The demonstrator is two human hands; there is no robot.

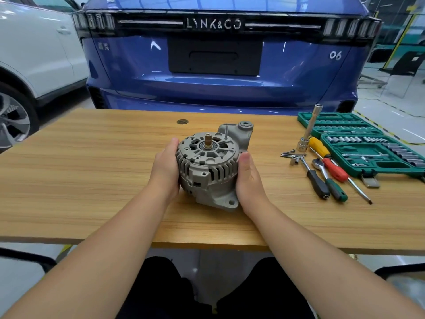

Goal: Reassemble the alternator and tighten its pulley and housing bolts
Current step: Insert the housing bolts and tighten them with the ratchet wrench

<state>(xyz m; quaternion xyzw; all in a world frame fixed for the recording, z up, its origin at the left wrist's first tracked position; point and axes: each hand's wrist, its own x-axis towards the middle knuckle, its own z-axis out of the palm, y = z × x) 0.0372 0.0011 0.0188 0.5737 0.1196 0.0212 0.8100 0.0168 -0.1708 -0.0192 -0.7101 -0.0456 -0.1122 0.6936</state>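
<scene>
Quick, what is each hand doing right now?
Left hand: grips the left side of the grey ribbed metal alternator.
Right hand: grips its right side, thumb up against the housing.

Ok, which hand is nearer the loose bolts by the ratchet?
Right. The right hand holds the alternator's side facing the bolts; the left hand holds its far side.

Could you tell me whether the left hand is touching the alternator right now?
Touching: the head view shows the left hand pressed against the alternator housing's side, thumb on its rim.
</scene>
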